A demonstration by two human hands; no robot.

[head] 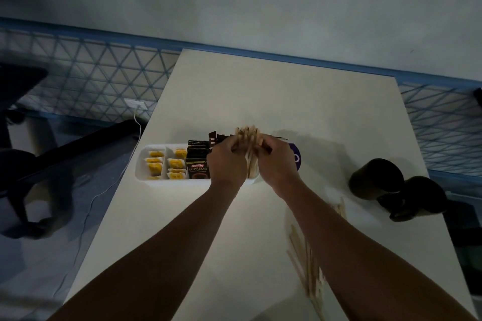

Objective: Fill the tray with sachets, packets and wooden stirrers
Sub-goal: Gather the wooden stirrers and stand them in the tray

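Observation:
A white divided tray sits on the pale table. Its left compartments hold yellow sachets; further right stand black Kopiko Supremo packets. A bundle of wooden stirrers stands upright in the tray's right end. My left hand and my right hand press on the bundle from either side, fingers closed around it. Loose stirrers lie on the table beside my right forearm.
A purple and white object peeks out behind my right hand. Two dark cylindrical containers lie at the table's right side. The table's left edge drops to a floor with a white cable and a dark chair.

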